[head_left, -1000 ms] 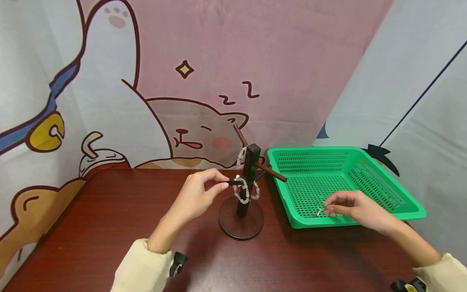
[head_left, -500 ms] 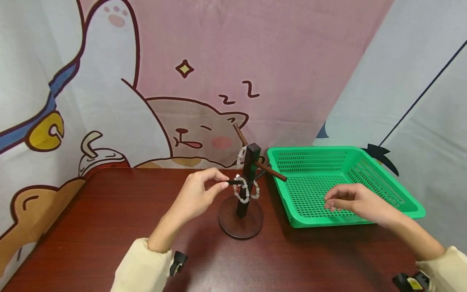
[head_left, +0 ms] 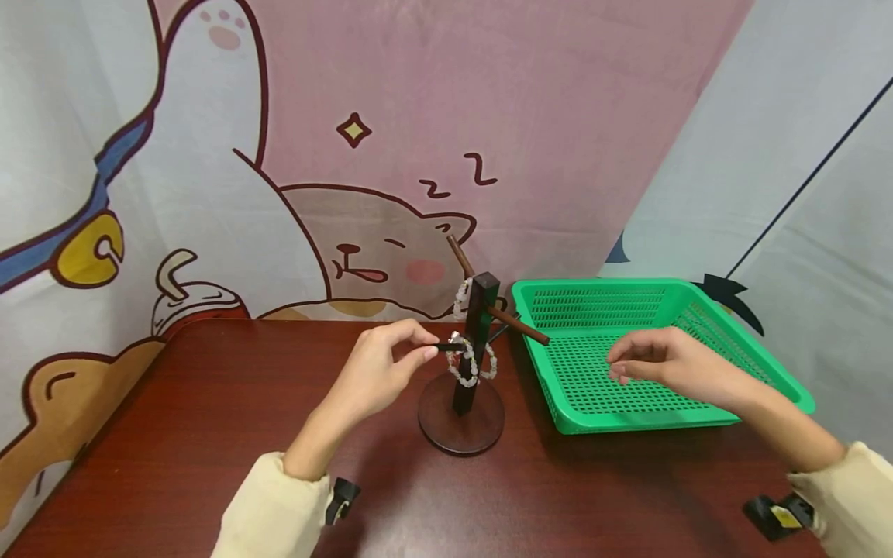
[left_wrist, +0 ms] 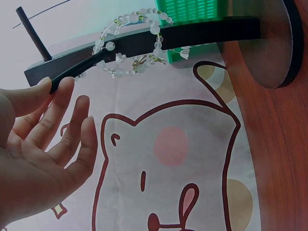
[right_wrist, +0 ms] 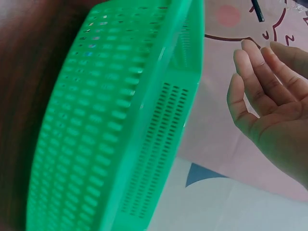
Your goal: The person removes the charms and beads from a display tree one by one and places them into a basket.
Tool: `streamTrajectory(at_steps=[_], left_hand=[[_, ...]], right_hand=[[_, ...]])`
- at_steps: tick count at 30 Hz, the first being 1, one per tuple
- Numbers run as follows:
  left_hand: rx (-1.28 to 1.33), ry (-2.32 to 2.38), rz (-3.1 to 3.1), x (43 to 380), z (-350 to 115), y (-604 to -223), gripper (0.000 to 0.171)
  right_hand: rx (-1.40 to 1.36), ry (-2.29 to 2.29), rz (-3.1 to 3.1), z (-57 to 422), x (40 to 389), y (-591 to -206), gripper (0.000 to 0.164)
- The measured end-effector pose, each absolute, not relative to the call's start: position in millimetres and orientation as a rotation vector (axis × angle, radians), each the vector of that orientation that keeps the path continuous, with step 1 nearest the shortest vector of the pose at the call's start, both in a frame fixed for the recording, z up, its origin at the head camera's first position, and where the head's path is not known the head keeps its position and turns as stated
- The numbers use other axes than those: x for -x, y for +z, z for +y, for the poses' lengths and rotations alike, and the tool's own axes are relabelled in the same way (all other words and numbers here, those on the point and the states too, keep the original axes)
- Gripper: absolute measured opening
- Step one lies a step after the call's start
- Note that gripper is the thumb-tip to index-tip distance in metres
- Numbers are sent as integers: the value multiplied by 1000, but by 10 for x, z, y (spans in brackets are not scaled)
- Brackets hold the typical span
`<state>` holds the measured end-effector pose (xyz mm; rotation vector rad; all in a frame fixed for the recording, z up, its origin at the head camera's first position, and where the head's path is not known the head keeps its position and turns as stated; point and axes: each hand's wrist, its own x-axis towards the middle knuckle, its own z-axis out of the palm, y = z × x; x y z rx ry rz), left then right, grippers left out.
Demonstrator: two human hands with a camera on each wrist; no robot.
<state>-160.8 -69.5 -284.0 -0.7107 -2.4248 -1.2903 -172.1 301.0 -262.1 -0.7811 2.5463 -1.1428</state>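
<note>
My left hand (head_left: 380, 368) pinches the tip of a short dark peg (left_wrist: 79, 68) on a wooden jewelry stand (head_left: 477, 325). A clear-beaded bracelet (head_left: 462, 370) with small gold and flower-like charms hangs on that peg, close to the post. Another beaded bracelet (head_left: 491, 363) hangs just to its right, and a third bracelet (head_left: 460, 298) sits higher on the stand. Over the green basket (head_left: 572, 425) hovers my right hand (head_left: 659, 364), its fingers loosely bent. No object shows between its fingers in the right wrist view.
Beneath everything is a dark red wooden table (head_left: 209, 434). The stand's round base (head_left: 460, 434) rests left of the basket. A bare brown peg (head_left: 519, 324) points from the post toward the basket. A printed cartoon cloth (head_left: 558, 116) hangs behind.
My right hand, which held a small gold-toned piece of jewelry low in the basket, has risen and shifted slightly left; that piece no longer shows. My left hand stays on the peg.
</note>
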Motion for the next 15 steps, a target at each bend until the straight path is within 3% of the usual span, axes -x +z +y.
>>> streamTrajectory(at_steps=[15], left_hand=[[710, -1294, -2433, 1607, -694, -2831, 5]], right_hand=[[827, -1195, 2485, 2723, 1792, -2560, 15]])
